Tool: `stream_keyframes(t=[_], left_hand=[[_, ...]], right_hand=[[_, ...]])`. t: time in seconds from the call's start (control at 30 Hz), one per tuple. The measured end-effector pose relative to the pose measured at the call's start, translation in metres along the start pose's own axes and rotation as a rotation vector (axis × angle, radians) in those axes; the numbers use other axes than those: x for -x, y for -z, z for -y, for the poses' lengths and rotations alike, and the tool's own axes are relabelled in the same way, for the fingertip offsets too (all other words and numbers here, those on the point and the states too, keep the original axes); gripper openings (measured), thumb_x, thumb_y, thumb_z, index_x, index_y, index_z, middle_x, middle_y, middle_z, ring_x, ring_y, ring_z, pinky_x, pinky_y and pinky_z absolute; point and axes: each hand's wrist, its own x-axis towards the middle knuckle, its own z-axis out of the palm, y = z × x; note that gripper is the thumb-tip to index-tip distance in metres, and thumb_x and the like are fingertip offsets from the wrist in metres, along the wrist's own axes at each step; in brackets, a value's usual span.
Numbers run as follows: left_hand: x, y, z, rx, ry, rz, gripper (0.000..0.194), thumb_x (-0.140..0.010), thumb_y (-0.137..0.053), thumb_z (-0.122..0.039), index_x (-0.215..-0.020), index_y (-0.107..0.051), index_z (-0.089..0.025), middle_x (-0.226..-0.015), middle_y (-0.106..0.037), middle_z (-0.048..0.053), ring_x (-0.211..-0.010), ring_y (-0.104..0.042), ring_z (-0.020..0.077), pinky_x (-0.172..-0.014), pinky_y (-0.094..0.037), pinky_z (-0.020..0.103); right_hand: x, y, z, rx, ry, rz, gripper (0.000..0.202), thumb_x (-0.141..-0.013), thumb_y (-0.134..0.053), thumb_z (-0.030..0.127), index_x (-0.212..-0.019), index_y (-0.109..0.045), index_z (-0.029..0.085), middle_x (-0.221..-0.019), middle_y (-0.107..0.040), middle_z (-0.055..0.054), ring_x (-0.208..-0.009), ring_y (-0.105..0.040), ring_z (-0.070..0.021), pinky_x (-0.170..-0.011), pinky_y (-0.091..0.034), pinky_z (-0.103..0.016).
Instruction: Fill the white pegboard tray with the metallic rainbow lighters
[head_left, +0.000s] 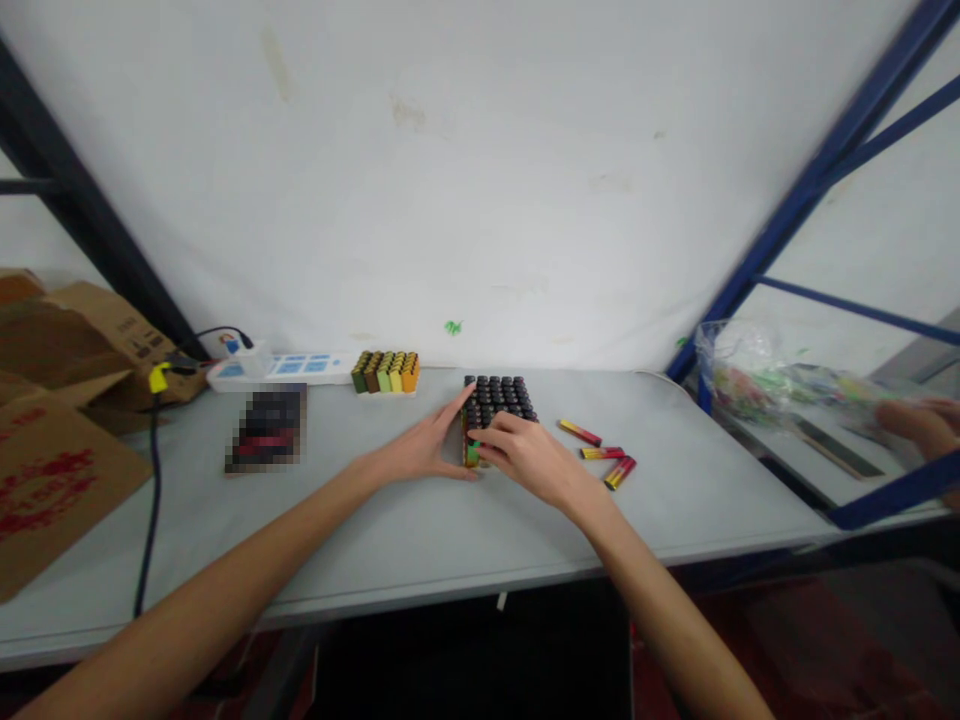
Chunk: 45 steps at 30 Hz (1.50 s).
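Observation:
A block of upright tubes with black caps (pixel 504 391), packed in rows, stands mid-table; they look like lighters. My left hand (pixel 424 447) spans the block's left side, fingers at the back corner and thumb along the front, gripping it. My right hand (pixel 521 455) is over the front of the block, its fingertips pinched on a black-capped tube with a green body (pixel 472 453) at the front left corner. The fingers partly hide the front rows. Three loose red-and-yellow tubes (pixel 580 432) lie on the table to the right of my right hand.
A second block of tubes with yellowish tops (pixel 385 371) stands near the wall, beside a white power strip (pixel 300 368). A blurred dark item (pixel 268 428), a black cable (pixel 154 480) and cardboard boxes (pixel 67 480) are left. Beyond the blue frame (pixel 795 220), another person's hand (pixel 919 430) shows near plastic bags.

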Motion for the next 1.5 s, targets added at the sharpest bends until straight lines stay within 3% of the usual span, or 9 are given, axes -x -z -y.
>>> stream_keyframes(t=[0.2,0.3,0.4,0.57,0.7,0.83,1.07,1.3,1.5], left_hand=[[-0.001,0.002,0.000,-0.034,-0.012,0.003,0.125,-0.072,-0.085,-0.059,-0.163,-0.003,-0.035,-0.168,-0.023,0.009,-0.150,-0.033,0.0350,-0.125,-0.028,0.052],[-0.001,0.003,-0.002,-0.028,-0.008,0.011,0.121,-0.071,-0.086,-0.059,-0.162,-0.012,-0.031,-0.167,-0.027,0.011,-0.149,-0.034,0.0363,-0.124,-0.027,0.051],[-0.002,0.004,-0.004,-0.016,0.009,0.012,0.119,-0.071,-0.085,-0.060,-0.162,-0.014,-0.030,-0.166,-0.028,0.011,-0.149,-0.034,0.0371,-0.125,-0.027,0.052],[-0.002,0.005,-0.006,-0.032,0.032,0.022,0.120,-0.072,-0.084,-0.061,-0.162,-0.013,-0.029,-0.165,-0.029,0.013,-0.149,-0.035,0.0367,-0.125,-0.026,0.052],[-0.002,0.005,-0.007,-0.054,0.041,0.028,0.120,-0.071,-0.085,-0.060,-0.162,-0.012,-0.027,-0.165,-0.029,0.014,-0.149,-0.034,0.0359,-0.125,-0.026,0.051],[-0.002,0.005,-0.006,-0.054,0.037,0.034,0.120,-0.072,-0.084,-0.059,-0.162,-0.011,-0.028,-0.166,-0.027,0.013,-0.150,-0.033,0.0362,-0.125,-0.025,0.051],[-0.001,0.003,-0.001,-0.048,0.019,0.025,0.122,-0.072,-0.085,-0.059,-0.163,-0.009,-0.029,-0.167,-0.025,0.013,-0.150,-0.033,0.0367,-0.125,-0.025,0.052],[-0.001,0.004,-0.003,-0.048,0.015,0.021,0.122,-0.072,-0.085,-0.058,-0.163,-0.009,-0.029,-0.167,-0.025,0.013,-0.150,-0.032,0.0372,-0.125,-0.025,0.053],[-0.002,0.004,-0.006,-0.062,0.011,0.028,0.121,-0.073,-0.084,-0.059,-0.163,-0.008,-0.028,-0.167,-0.024,0.013,-0.150,-0.032,0.0350,-0.125,-0.026,0.050]], right_hand=[[0.009,0.040,-0.014,-0.059,-0.112,-0.085,0.030,-0.103,-0.053,0.030,-0.130,-0.064,0.024,-0.108,-0.072,-0.008,-0.093,-0.070,-0.0209,-0.087,-0.054,-0.033],[0.027,0.067,-0.043,-0.040,-0.304,-0.090,0.028,-0.102,-0.053,0.028,-0.125,-0.066,0.023,-0.096,-0.075,-0.006,-0.084,-0.070,-0.0195,-0.083,-0.054,-0.031],[0.053,0.083,-0.083,0.043,-0.489,0.040,0.026,-0.097,-0.060,0.026,-0.121,-0.069,0.020,-0.097,-0.076,-0.007,-0.091,-0.070,-0.0211,-0.089,-0.052,-0.032],[0.080,0.069,-0.140,0.027,-0.768,0.356,0.039,-0.087,-0.073,0.035,-0.120,-0.070,0.014,-0.114,-0.075,-0.014,-0.099,-0.071,-0.0247,-0.085,-0.053,-0.029],[0.078,0.050,-0.156,0.011,-0.817,0.416,0.031,-0.083,-0.076,0.035,-0.106,-0.074,0.015,-0.105,-0.077,-0.011,-0.091,-0.071,-0.0227,-0.073,-0.051,-0.026],[0.074,0.047,-0.153,-0.031,-0.768,0.383,0.024,-0.084,-0.074,0.036,-0.097,-0.074,0.016,-0.095,-0.077,-0.008,-0.083,-0.069,-0.0196,-0.066,-0.047,-0.024],[0.067,0.065,-0.134,-0.157,-0.553,0.126,0.017,-0.089,-0.068,0.031,-0.100,-0.069,0.018,-0.087,-0.075,-0.005,-0.077,-0.068,-0.0175,-0.069,-0.049,-0.026],[0.056,0.086,-0.092,-0.186,-0.366,0.036,0.020,-0.091,-0.066,0.039,-0.098,-0.070,0.020,-0.087,-0.074,-0.003,-0.076,-0.067,-0.0163,-0.071,-0.051,-0.027],[0.048,0.092,-0.058,-0.205,-0.309,0.027,0.014,-0.092,-0.065,0.032,-0.096,-0.067,0.019,-0.088,-0.072,-0.003,-0.077,-0.068,-0.0157,-0.072,-0.054,-0.027]])
